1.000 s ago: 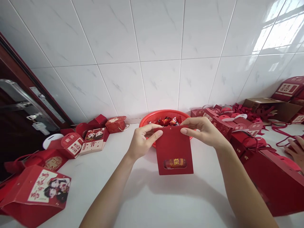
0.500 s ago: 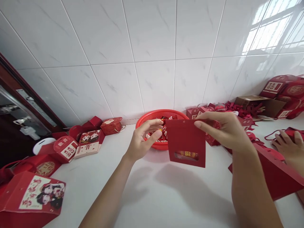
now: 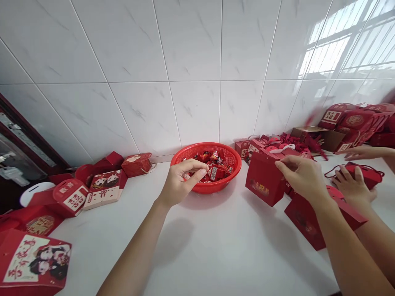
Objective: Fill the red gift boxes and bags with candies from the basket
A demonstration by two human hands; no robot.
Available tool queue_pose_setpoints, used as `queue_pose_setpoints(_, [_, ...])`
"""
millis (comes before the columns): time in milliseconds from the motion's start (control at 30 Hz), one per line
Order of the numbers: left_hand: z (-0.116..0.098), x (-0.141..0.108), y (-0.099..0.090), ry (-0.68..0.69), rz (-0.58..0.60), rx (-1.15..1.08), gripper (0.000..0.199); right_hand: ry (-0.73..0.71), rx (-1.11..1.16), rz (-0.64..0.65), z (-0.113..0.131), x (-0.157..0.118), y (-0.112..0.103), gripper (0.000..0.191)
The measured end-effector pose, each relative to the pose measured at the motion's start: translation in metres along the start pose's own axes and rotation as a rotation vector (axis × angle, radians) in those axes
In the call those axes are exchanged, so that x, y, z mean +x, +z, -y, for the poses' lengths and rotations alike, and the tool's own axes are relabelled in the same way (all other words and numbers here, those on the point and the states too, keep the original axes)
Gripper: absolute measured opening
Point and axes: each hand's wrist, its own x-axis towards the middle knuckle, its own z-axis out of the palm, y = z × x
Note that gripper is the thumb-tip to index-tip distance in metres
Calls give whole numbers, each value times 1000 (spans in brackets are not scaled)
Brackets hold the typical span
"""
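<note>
My right hand (image 3: 298,176) pinches the top edge of a red gift box (image 3: 265,179) and holds it up over the counter. Low on its front, a small window shows something red and gold. My left hand (image 3: 183,181) hovers at the front left rim of a red plastic basket (image 3: 206,188), thumb and forefinger brought together. Whatever may be between those fingertips is too small to make out. Wrapped candies (image 3: 216,170) lie in the basket. Another red box (image 3: 308,218) stands beneath my right wrist.
Red gift boxes (image 3: 74,197) line the left side. At right, another person's hand (image 3: 354,185) is beside a small red box (image 3: 367,174), a second hand (image 3: 367,153) behind it. An open cardboard box (image 3: 330,139) and stacked red boxes (image 3: 354,119) stand against the tiled wall.
My right hand has carried the red gift box rightward, away from the front of the basket. My left hand's fingers have closed together near the rim. The view has turned slightly right.
</note>
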Motion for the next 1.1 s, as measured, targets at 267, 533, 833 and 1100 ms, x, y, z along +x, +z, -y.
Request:
queue_pose_setpoints(267, [-1, -2, 0, 25, 39, 9, 20, 195, -300, -179, -43, -29, 21, 31])
queue_pose_setpoints(533, [0, -2, -1, -3, 67, 24, 17, 213, -371, -159, -46, -28, 22, 34])
queue_pose_setpoints(833, [2, 0, 2, 0, 103, 15, 16, 130, -422, -107, -3, -50, 29, 42])
queue_pose_setpoints(1100, [4, 0, 2, -25, 109, 34, 15, -100, -236, -79, -6, -75, 51, 29])
